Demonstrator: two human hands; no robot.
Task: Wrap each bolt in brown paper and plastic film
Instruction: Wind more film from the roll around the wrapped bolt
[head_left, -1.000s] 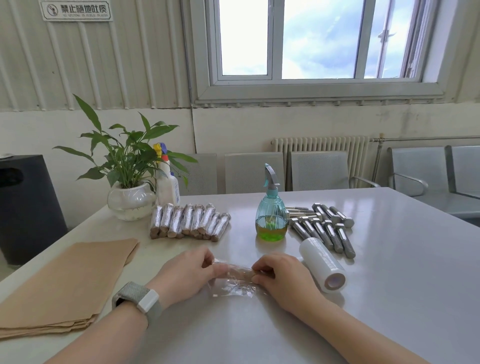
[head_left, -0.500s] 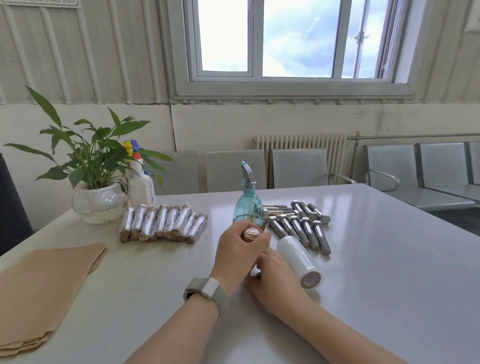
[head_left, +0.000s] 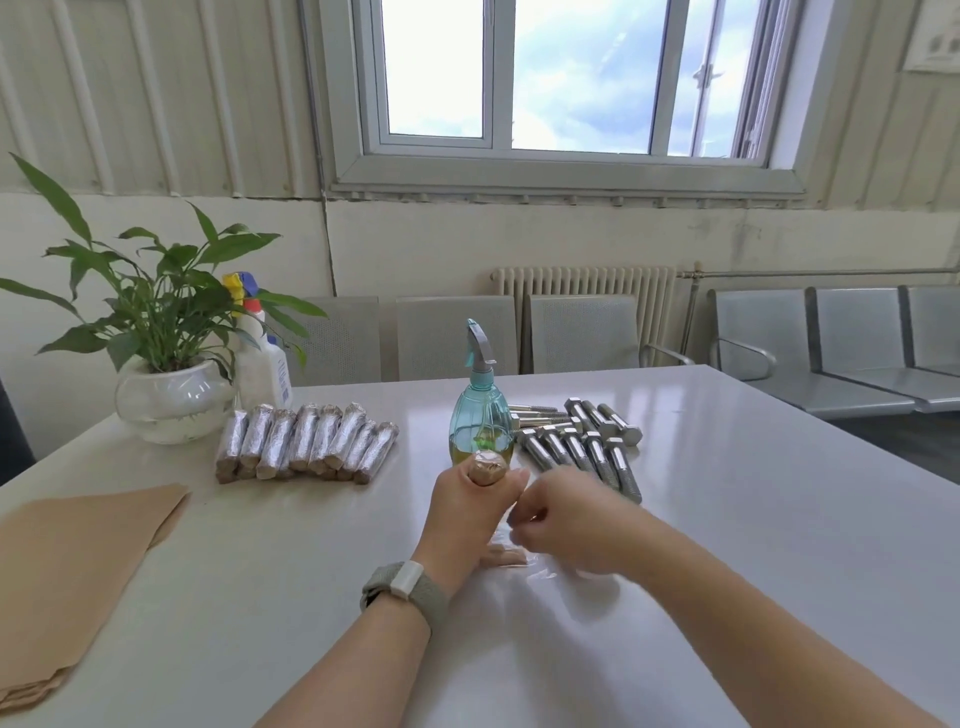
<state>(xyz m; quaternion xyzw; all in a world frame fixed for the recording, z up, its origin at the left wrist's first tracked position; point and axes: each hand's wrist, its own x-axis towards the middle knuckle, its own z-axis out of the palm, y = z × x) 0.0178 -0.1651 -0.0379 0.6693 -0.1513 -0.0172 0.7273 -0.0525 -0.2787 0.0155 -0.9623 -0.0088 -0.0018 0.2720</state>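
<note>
Since a moment ago the right hand (head_left: 563, 522) swings across, blurred, pinching film; left hand (head_left: 470, 514) grips the paper-wrapped bolt (head_left: 485, 467) upright over the table (head_left: 727, 519). Film-wrapping stage, I'd say; next, pull film snug around it.

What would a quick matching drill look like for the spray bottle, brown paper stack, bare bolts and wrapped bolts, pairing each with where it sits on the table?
Things:
1. spray bottle
2. brown paper stack
3. bare bolts
4. wrapped bolts

Places:
A. near left edge of the table
B. right of the spray bottle
C. just in front of the potted plant
D. middle, behind the left hand

Pairs: 1-D, 2-A, 3-B, 4-C
</note>
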